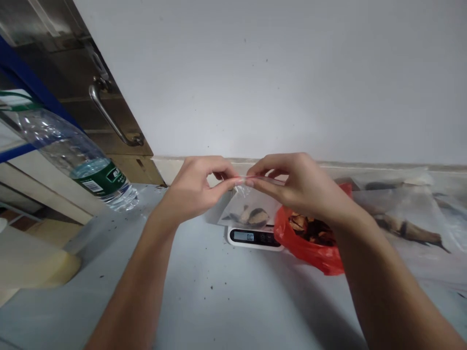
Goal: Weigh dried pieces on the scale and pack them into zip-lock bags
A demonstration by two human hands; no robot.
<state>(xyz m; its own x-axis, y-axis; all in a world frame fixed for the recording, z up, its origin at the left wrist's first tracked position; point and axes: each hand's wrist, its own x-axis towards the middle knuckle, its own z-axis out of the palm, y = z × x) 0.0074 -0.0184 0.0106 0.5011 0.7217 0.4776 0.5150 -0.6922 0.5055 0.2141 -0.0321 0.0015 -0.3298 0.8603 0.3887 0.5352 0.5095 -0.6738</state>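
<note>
Both hands pinch the top edge of a translucent plastic bag, their fingertips nearly meeting at its middle. My left hand grips from the left, thumb against fingers. From the other side, my right hand does likewise. Dark and tan dried pieces show inside the bag's lower part. Below and partly behind it is a white digital scale, its display reading 0.0. A red plastic bag stands open at the scale's right, holding brown dried slices, partly hidden by my right forearm.
Clear bags with long dried pieces lie at the right. A tilted-looking water bottle with a green label stands at the left, near a pale yellowish container. A white wall rises behind the grey tabletop, which has dark specks.
</note>
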